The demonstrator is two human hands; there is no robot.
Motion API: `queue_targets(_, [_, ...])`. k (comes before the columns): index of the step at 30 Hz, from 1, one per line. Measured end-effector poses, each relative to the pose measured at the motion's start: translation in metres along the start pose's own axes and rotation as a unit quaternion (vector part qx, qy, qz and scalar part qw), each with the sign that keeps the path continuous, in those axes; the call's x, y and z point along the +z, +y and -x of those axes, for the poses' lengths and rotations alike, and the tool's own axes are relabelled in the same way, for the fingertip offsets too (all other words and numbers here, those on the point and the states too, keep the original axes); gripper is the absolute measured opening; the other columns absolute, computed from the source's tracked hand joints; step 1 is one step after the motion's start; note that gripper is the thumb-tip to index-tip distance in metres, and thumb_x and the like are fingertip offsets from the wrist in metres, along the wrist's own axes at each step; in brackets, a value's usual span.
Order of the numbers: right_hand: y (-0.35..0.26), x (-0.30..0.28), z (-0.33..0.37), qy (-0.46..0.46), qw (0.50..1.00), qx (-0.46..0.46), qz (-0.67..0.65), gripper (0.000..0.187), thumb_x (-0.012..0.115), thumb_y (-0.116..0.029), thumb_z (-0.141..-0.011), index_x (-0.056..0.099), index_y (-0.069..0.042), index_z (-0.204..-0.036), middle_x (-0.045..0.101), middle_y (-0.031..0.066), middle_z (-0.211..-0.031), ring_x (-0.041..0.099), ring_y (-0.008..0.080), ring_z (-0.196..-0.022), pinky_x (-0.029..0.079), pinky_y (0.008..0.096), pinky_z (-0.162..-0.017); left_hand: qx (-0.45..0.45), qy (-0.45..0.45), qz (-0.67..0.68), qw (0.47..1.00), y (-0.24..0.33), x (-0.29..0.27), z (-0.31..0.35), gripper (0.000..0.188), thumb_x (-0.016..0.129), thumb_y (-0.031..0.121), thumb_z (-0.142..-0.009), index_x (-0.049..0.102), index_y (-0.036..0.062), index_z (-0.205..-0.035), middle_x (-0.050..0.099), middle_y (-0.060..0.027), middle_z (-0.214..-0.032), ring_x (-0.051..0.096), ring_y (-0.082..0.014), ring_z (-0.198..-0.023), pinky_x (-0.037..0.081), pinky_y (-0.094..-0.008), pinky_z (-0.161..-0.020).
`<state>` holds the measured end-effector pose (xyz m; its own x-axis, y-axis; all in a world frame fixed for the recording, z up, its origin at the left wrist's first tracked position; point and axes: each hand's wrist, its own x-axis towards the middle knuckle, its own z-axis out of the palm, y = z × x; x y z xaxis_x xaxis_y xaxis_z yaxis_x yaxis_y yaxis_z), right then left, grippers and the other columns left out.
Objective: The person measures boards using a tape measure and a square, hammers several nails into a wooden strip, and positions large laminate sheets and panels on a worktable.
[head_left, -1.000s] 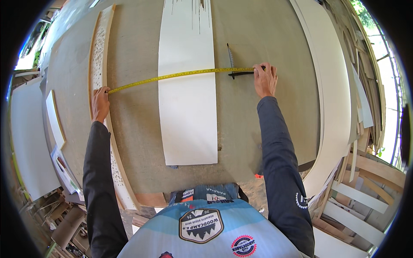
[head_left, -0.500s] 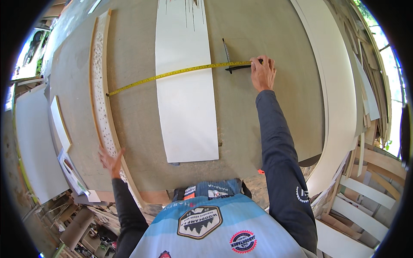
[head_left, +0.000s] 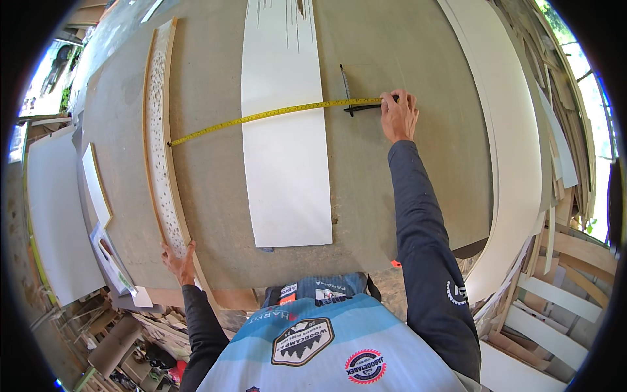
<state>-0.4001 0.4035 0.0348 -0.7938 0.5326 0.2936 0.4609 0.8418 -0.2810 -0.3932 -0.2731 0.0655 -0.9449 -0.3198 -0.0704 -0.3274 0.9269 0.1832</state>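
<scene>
A long narrow board with a speckled pale face (head_left: 163, 157) lies on the left side of the work surface. My left hand (head_left: 178, 264) grips it near its near end, thumb on the right edge and fingers on the left. A yellow tape measure blade (head_left: 281, 112) runs from the board's right edge across a white panel (head_left: 289, 176). On the right, my right hand (head_left: 400, 119) is closed on the tape measure's body, mostly hidden under the fingers. Beside those fingers lies a try square with a black handle (head_left: 362, 107); whether the hand touches it, I cannot tell.
The brown-grey work surface (head_left: 431, 196) spreads under everything. A long white panel (head_left: 516, 130) borders it on the right. At the left lie a small white strip (head_left: 96, 186), papers (head_left: 112, 261) and a large pale sheet (head_left: 62, 215). Wood offcuts (head_left: 548, 313) stack at lower right.
My left hand has slid nearer to me along the speckled board and closed around it. The view has shifted slightly; my right hand keeps its place at the tape measure.
</scene>
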Motion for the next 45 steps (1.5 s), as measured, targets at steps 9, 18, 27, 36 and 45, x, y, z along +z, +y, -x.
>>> queue_targets(9, [0.0, 0.0, -0.001, -0.002, 1.0, 0.004, 0.006, 0.013, 0.062, -0.015, -0.086, 0.066, -0.019, -0.098, 0.052, 0.0023, -0.113, 0.046, 0.0274, -0.113, 0.042, 0.0479, -0.083, -0.005, -0.008, 0.015, 1.0, 0.008, -0.005, 0.002, 0.115, 0.083, 0.05, -0.064, 0.026, 0.0, -0.15, 0.041, -0.0263, -0.134, 0.038, -0.0423, -0.127, 0.034, -0.0505, -0.106])
queue_targets(18, [0.0, 0.0, 0.0, 0.0, 1.0, 0.004, 0.0, 0.013, 0.062, -0.015, -0.087, 0.067, -0.019, -0.099, 0.052, 0.0029, -0.113, 0.046, 0.0277, -0.114, 0.042, 0.0483, -0.083, -0.012, -0.016, -0.003, 1.0, 0.006, -0.003, 0.0, 0.117, 0.083, 0.051, -0.064, 0.024, 0.0, -0.151, 0.04, -0.0266, -0.135, 0.037, -0.0427, -0.128, 0.033, -0.0509, -0.106])
queue_targets(27, [0.001, 0.002, -0.002, 0.004, 1.0, 0.003, -0.004, 0.012, 0.062, -0.015, -0.087, 0.067, -0.018, -0.097, 0.052, 0.003, -0.113, 0.046, 0.0282, -0.114, 0.043, 0.0489, -0.082, -0.007, -0.019, -0.024, 1.0, 0.001, -0.001, -0.003, 0.117, 0.082, 0.054, -0.065, 0.023, -0.0004, -0.151, 0.04, -0.0271, -0.134, 0.037, -0.0432, -0.128, 0.035, -0.0514, -0.105])
queue_targets(36, [0.002, 0.005, 0.0, 0.021, 1.0, -0.001, -0.005, 0.013, 0.063, -0.015, -0.086, 0.067, -0.019, -0.097, 0.052, 0.0033, -0.112, 0.047, 0.0283, -0.113, 0.043, 0.0491, -0.081, -0.008, -0.018, -0.033, 0.999, -0.001, 0.001, -0.005, 0.117, 0.081, 0.055, -0.064, 0.025, -0.0001, -0.151, 0.041, -0.0273, -0.132, 0.038, -0.0434, -0.126, 0.036, -0.0516, -0.104])
queue_targets(45, [0.002, 0.005, 0.001, 0.018, 1.0, 0.003, -0.006, 0.014, 0.063, -0.015, -0.085, 0.068, -0.019, -0.097, 0.053, 0.0031, -0.112, 0.047, 0.0282, -0.113, 0.043, 0.0497, -0.081, -0.003, -0.014, -0.038, 0.999, -0.005, 0.003, -0.006, 0.117, 0.081, 0.055, -0.064, 0.025, 0.0, -0.151, 0.042, -0.0273, -0.132, 0.04, -0.0432, -0.126, 0.036, -0.0513, -0.104])
